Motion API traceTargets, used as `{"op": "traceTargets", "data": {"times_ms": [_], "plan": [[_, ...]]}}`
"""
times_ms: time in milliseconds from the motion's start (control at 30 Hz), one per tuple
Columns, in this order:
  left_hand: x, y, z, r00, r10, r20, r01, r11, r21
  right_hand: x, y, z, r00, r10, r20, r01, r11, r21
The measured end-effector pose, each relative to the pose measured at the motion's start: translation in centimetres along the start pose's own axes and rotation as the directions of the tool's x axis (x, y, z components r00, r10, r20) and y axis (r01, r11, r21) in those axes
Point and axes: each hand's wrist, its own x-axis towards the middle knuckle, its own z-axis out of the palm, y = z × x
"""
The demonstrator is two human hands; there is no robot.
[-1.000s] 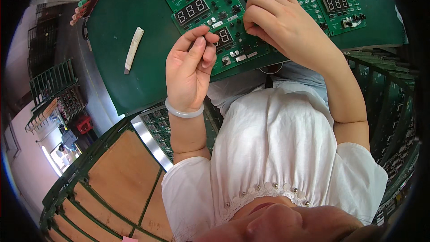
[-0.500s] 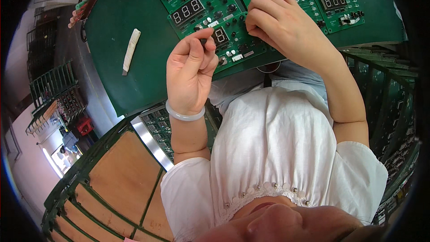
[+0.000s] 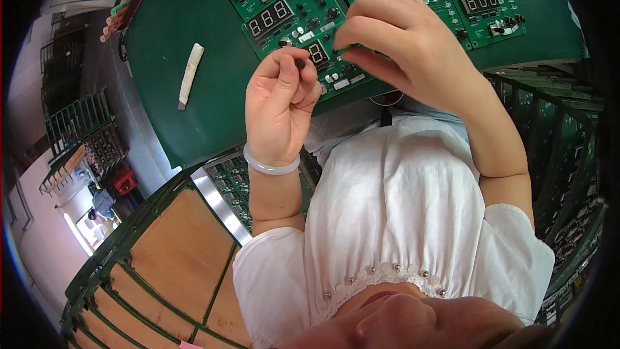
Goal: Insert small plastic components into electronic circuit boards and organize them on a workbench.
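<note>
white segmented digits (image 3: 270, 17) on black displays (image 3: 481, 0) of green circuit boards (image 3: 488, 23), finer white print (image 3: 476, 19) illegibly small

Even, fairly bright light falls on the bench (image 3: 171, 32) and boards (image 3: 270, 18), which look reasonably sharp. The white shirt (image 3: 387, 200) is the palest broad area, with soft shading in its folds. Glare burns out an opening (image 3: 90, 229) at lower left; a metal strip (image 3: 223, 205) shines. The right-hand racks (image 3: 549, 148) sit dim. Fisheye distortion bends outer edges, and black vignetting fills the corners.
</note>
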Motion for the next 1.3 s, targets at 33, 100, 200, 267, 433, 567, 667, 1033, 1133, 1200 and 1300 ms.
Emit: {"op": "traceTargets", "data": {"times_ms": [33,100,200,267,433,567,667,1033,1133,1200,1300], "plan": [[0.0,0.0,0.4,1.000,-0.001,0.001,0.001,1.000,0.000,0.4,-0.5,0.0,0.996,-0.014,-0.092,0.021,0.996,0.083],[0.1,0.0,1.3,0.994,-0.005,-0.113,0.006,1.000,0.009,1.1,-1.1,0.4,0.974,-0.037,-0.224,0.078,0.981,0.176],[0.3,0.0,1.3,0.998,-0.007,-0.069,0.007,1.000,0.000,1.4,-1.1,1.0,0.970,-0.109,-0.219,0.140,0.981,0.131],[0.3,0.2,1.6,0.998,-0.034,-0.062,0.034,0.999,-0.001,1.6,-0.7,1.1,0.961,-0.147,-0.236,0.175,0.979,0.103],[0.2,0.4,2.0,0.997,-0.051,-0.063,0.047,0.997,-0.060,3.1,-1.6,-0.4,0.922,-0.282,-0.264,0.280,0.959,-0.045],[0.4,0.3,1.8,0.985,0.126,-0.116,-0.101,0.976,0.195,3.0,-1.2,-1.3,0.990,-0.058,-0.130,0.077,0.986,0.148],[0.2,0.2,0.6,0.917,0.384,-0.105,-0.289,0.822,0.490,0.4,0.4,0.1,0.997,-0.034,-0.063,0.035,0.999,0.027],[0.6,0.3,-1.2,0.823,0.307,0.477,-0.359,-0.369,0.857,-0.8,-0.2,1.4,0.996,0.092,0.011,-0.090,0.989,-0.114],[0.8,0.1,-1.2,0.818,0.287,0.499,-0.373,-0.396,0.839,-0.8,-0.2,1.8,0.994,0.105,0.020,-0.102,0.987,-0.122],[0.9,-0.1,-1.2,0.816,0.287,0.502,-0.372,-0.403,0.836,-0.9,-0.2,1.9,0.993,0.115,0.025,-0.111,0.985,-0.133],[1.0,-0.3,-1.5,0.795,0.313,0.520,-0.382,-0.408,0.829,-0.7,-0.5,1.8,0.993,0.116,0.030,-0.111,0.984,-0.140]]}}
